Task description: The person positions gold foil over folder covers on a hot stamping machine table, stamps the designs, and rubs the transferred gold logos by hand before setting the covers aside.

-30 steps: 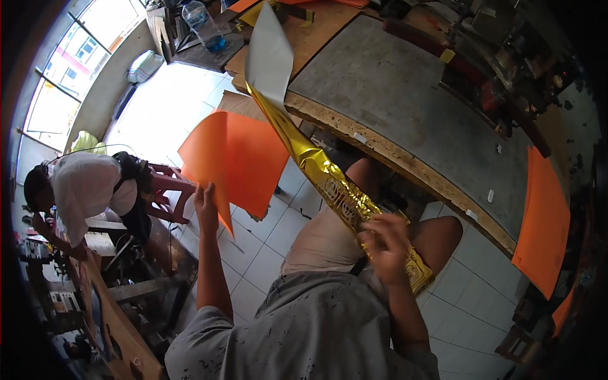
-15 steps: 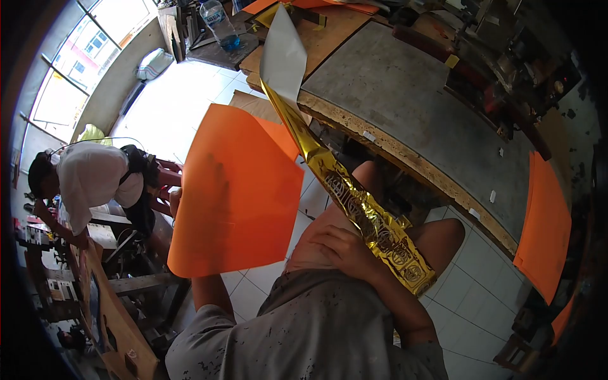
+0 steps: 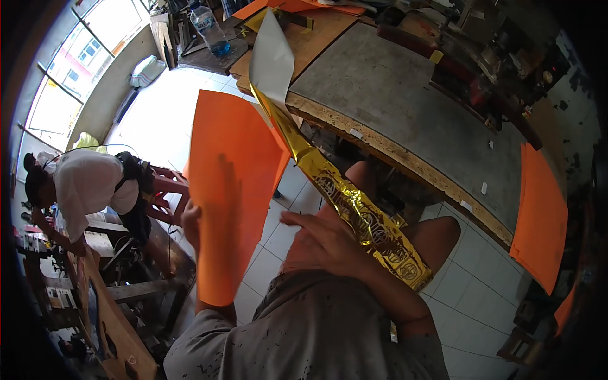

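Observation:
My left hand is closed on the left edge of a curved orange sheet, which stands upright over my left forearm. Part of that hand is behind the sheet. A darker shadow shows on the sheet's face. Fingers stretched toward the sheet, my right hand is open above my thigh and apart from the sheet. Close beside it, a long strip of shiny gold foil with dark printed emblems slants across my lap. The foil's upper end shows a pale grey underside near the table edge.
A grey-topped table with a rough wooden edge stands ahead, bearing machinery. Orange sheets hang over its right end. A water bottle stands at the back left. At left, a person bends over a workbench.
The orange sheet has turned narrower and tilted, showing more of my left hand's fingers. My right hand has lifted off my thigh and stretched its fingers toward the left.

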{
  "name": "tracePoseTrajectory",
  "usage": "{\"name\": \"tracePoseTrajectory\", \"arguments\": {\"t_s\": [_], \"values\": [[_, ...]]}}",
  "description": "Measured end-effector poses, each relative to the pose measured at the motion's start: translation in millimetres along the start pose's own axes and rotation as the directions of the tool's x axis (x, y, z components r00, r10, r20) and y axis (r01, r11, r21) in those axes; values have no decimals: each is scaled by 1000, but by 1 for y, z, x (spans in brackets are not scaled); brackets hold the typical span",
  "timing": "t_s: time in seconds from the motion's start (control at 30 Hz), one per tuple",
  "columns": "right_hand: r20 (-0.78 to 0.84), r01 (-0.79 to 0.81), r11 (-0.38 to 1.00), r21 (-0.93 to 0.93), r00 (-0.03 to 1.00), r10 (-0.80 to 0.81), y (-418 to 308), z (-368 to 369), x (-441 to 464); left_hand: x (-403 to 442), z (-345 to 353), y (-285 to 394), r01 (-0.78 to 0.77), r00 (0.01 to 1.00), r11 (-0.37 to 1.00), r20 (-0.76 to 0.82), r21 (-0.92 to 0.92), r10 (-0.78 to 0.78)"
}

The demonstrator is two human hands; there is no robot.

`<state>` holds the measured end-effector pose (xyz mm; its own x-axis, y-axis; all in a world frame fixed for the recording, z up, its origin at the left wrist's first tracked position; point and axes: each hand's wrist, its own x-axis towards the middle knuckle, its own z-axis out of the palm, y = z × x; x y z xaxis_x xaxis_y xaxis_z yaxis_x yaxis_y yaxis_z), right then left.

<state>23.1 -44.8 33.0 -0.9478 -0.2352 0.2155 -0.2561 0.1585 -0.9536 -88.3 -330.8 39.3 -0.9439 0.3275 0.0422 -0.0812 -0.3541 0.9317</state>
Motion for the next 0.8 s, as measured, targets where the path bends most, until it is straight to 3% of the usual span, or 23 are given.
{"name": "tracePoseTrajectory", "arguments": {"t_s": [0.07,0.1,0.17,0.2,0.27,0.33,0.37,0.4,0.5,0.6,0.63,0.67,0.73,0.77,0.8], "values": [[-19,71,997,-10,997,-71,-5,7,14,-7,24,-27,-4,999,999,-39,38,6],[39,-47,990,136,998,42,-8,9,20,-12,33,-46,-30,997,994,-61,106,37],[-20,-14,985,171,1000,18,-18,16,34,-28,44,-95,-116,989,950,-56,289,138],[-53,6,983,186,999,4,-20,19,39,-37,47,-114,-174,982,940,-25,295,189],[-31,-120,990,74,992,123,-19,24,44,-47,62,-131,-247,965,938,-20,242,260],[-86,-53,995,-86,995,45,-10,28,49,-42,83,-118,-263,953,963,-140,49,268],[-66,-28,999,-36,997,26,-9,26,53,-39,87,-115,-317,932,948,-178,21,315],[46,-103,992,-78,993,107,-14,21,56,-32,73,-124,-463,862,866,-131,187,489],[61,3,992,-125,998,4,-41,13,56,-25,45,-145,-406,821,875,-316,266,476],[53,47,989,-143,998,-39,-73,-9,61,-5,6,-183,-204,839,960,-470,193,272],[92,-21,993,-119,995,32,-103,-34,61,3,-11,-196,-120,842,982,-509,148,179],[-82,219,964,-152,969,-233,-98,-46,60,13,-33,-214,-12,844,996,-534,91,59],[-288,232,972,-31,929,-231,-119,-81,44,31,-88,-250,220,831,975,-515,-44,-211],[-392,163,986,38,910,-136,-126,-101,26,39,-96,-248,276,850,957,-442,-89,-286],[-489,109,987,122,871,-35,-132,-121,8,40,-35,-187,347,880,935,-321,-70,-350]]}}
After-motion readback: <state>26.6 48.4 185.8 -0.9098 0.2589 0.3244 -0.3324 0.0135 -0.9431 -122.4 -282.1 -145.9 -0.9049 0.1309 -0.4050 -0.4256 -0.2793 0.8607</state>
